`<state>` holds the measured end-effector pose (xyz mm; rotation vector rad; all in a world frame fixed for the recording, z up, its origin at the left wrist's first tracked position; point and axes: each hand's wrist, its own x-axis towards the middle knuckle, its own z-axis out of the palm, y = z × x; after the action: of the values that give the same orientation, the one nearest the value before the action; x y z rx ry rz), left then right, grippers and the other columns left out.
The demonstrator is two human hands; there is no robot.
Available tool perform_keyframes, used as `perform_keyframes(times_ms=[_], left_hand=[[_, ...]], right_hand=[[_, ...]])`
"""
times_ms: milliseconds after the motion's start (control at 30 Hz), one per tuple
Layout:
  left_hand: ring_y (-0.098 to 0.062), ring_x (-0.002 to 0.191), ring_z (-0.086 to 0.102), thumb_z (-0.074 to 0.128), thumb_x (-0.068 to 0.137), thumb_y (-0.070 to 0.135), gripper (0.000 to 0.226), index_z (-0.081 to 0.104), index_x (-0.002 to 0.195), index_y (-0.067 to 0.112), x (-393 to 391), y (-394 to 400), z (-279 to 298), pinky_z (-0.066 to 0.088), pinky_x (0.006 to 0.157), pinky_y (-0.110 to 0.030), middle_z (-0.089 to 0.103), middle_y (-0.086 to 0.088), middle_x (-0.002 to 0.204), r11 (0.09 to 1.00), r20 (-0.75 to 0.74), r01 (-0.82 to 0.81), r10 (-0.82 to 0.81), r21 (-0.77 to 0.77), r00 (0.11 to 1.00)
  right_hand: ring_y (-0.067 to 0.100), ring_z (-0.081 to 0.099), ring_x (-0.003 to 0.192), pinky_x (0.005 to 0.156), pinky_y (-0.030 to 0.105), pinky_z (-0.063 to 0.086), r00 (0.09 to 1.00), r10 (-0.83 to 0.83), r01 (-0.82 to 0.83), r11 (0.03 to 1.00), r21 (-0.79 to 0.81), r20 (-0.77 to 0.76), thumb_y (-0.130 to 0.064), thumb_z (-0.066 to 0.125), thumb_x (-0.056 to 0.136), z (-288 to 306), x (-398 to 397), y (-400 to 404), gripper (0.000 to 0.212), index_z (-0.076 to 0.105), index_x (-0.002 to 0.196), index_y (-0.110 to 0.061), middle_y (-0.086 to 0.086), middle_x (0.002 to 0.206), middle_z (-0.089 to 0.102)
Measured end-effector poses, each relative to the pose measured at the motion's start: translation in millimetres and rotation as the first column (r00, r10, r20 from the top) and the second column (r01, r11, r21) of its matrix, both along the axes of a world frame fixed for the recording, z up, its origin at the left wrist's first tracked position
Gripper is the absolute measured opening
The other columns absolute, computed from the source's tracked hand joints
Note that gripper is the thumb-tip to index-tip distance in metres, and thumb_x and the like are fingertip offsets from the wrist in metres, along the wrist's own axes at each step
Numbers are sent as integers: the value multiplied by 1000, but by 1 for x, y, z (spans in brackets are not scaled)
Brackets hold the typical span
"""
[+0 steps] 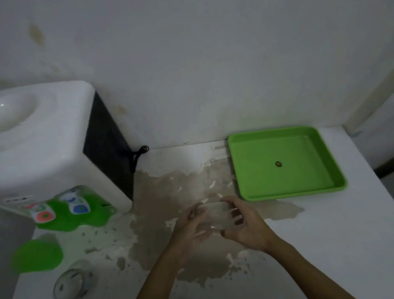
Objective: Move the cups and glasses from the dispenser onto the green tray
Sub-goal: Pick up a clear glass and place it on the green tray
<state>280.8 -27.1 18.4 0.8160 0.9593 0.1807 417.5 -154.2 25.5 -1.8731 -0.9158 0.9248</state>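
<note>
Holding clear glass [216,216] | left hand [192,228], right hand [246,226] clamped on it

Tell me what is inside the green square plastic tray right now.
The green square plastic tray holds only one small dark round spot near its middle; what it is cannot be told. No cups or glasses stand in it. Nothing covers its floor.

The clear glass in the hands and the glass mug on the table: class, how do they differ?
The clear glass is held above the table between the left hand and right hand; the glass mug stands untouched near the table's left edge. The mug has a handle; the glass shows none. Both are transparent, and neither is on the green tray.
</note>
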Motion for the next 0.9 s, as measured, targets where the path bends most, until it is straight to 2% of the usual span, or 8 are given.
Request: perform_keyframes(times_ms=[67,167,267,400,500,567,733,900], left_hand=[[-15,83,69,69,89,10,28,65,113,23,26,-6,4,59,66,-28,67,-6,104,989,-30,54,-50,135,998],[-8,69,62,77,82,9,29,65,105,24,62,-12,5,53,56,-20,63,-5,96,933,-111,142,-111,330,988],[-7,74,62,86,73,18,34,66,100,26,100,-14,8,53,63,-19,68,1,93,828,-196,224,-141,514,970],[-11,84,63,89,62,33,48,66,104,27,151,-13,9,49,67,-16,68,0,99,627,-319,345,-159,699,934],[-17,100,60,89,60,35,59,64,113,29,187,-13,6,49,81,-22,57,-3,114,481,-434,475,-201,737,878],[-20,103,56,90,61,33,61,63,116,28,209,-17,1,50,88,-28,53,-4,116,388,-496,547,-231,742,837],[-21,106,51,87,65,34,59,60,118,31,248,-37,-15,53,86,-36,49,-1,115,163,-615,657,-243,736,750],[-21,104,53,85,66,41,59,56,117,32,266,-53,-35,55,80,-37,50,-1,115,26,-669,684,-182,729,721]], right_hand=[[0,60,91,78,27,54,999,-36,36,999,1,-24,-18,83,65,-3,22,-10,70,54,126,-38,-11,110,63],[9,62,99,81,20,53,999,-42,42,999,-12,-28,-15,84,69,-8,54,-22,73,50,124,-48,-9,114,64],[26,63,104,84,29,54,998,-47,45,998,-50,-40,-14,82,74,-15,89,-33,78,47,142,-29,9,121,63],[14,58,100,73,18,54,982,-158,154,987,-48,-101,-5,78,77,-26,133,-44,73,48,141,-23,2,129,54],[25,60,100,80,33,55,960,-268,266,963,-33,-81,-3,78,77,-40,162,-54,65,53,133,-25,5,128,54],[27,62,96,79,36,56,944,-323,322,947,-21,-68,-1,75,78,-48,178,-59,62,55,132,-24,6,126,54],[14,62,90,66,18,52,917,-400,399,917,-17,-16,-1,71,82,-62,202,-66,55,54,133,-15,4,122,52],[8,61,91,64,16,53,901,-433,433,901,-14,3,1,67,85,-71,212,-69,51,54,132,-12,5,122,52]])
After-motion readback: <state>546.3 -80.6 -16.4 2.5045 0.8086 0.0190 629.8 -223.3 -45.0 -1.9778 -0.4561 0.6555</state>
